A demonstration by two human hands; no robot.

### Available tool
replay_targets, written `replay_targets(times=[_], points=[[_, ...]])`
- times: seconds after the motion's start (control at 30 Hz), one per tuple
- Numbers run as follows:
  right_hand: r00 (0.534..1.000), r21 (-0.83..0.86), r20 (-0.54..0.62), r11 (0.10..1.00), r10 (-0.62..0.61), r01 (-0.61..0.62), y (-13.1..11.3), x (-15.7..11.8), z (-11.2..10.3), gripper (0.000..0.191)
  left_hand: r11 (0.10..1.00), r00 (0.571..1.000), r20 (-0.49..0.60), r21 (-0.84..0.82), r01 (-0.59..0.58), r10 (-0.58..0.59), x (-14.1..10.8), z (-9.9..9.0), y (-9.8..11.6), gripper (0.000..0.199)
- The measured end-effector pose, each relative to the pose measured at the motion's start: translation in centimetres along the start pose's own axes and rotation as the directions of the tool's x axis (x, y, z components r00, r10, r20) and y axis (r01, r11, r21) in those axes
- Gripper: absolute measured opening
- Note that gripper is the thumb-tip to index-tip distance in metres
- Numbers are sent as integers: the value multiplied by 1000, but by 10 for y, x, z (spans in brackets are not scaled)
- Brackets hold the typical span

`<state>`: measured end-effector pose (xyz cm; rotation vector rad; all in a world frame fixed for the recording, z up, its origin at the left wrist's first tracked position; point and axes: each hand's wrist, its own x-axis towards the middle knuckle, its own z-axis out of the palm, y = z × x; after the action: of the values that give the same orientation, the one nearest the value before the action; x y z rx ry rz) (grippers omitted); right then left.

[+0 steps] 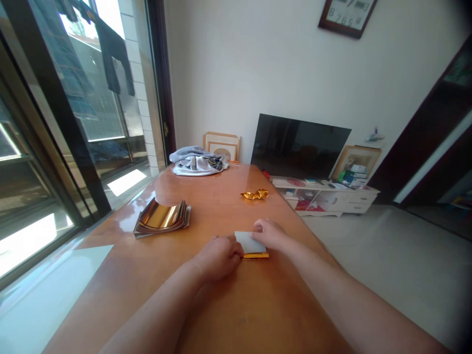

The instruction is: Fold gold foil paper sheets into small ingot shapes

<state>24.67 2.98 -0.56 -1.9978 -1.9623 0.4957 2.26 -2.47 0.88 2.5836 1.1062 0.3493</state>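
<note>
A small sheet of foil paper (250, 242) lies on the wooden table between my hands, pale side up. Along its near edge runs a folded gold strip. My left hand (223, 253) has its fingers curled at the left end of that strip, pinching the paper's near left corner. My right hand (271, 233) rests at the sheet's right side, thumb on the pale face and fingers bent against the far edge. Beyond them sits a folded gold foil piece (255, 194). To the left is a curling stack of gold foil sheets (162, 216).
The table (214, 206) narrows toward the wall. A bundled grey cloth (199, 161) lies at its far end. A pale sheet (55, 290) covers the near left edge. Past the right edge stand a television (298, 147) and a white cabinet (328, 200).
</note>
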Motion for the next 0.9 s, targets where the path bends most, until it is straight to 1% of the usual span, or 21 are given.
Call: replay_targets(times=[0.1,0.23,0.37,0.47,0.57,0.63,0.7,0.73,0.8,0.83,0.9], points=[[999,7,27,1000,19,-19,-3,4,5,39,1000,1000,-7,20,-16,16,0,0,0,26],[996,92,72,994,57,-64,-6,5,8,36,999,1000,-22,26,-21,21,0,0,-1,26],[987,269,142,957,75,-111,-8,-2,8,25,1000,999,-29,-10,-27,27,0,2,-3,26],[984,433,163,891,72,-137,-9,-11,5,20,998,999,-48,-63,-27,24,0,4,-5,26],[983,599,169,784,73,-161,-8,-19,1,20,992,996,-92,-128,-22,10,2,7,-8,24],[983,702,170,691,73,-172,-6,-22,1,21,983,990,-140,-184,-13,-14,4,10,-11,23],[984,791,156,585,90,-179,-3,-24,2,22,964,975,-212,-268,6,-64,7,14,-14,23],[984,831,141,527,112,-179,-1,-23,3,23,948,960,-258,-317,24,-111,10,16,-15,24],[978,898,108,404,177,-172,2,-23,7,24,898,909,-339,-433,79,-244,14,19,-17,30],[973,925,98,341,210,-167,3,-23,9,25,860,879,-358,-499,106,-316,16,21,-17,36],[961,962,101,219,257,-160,3,-25,12,26,755,832,-338,-641,139,-440,18,24,-15,48]])
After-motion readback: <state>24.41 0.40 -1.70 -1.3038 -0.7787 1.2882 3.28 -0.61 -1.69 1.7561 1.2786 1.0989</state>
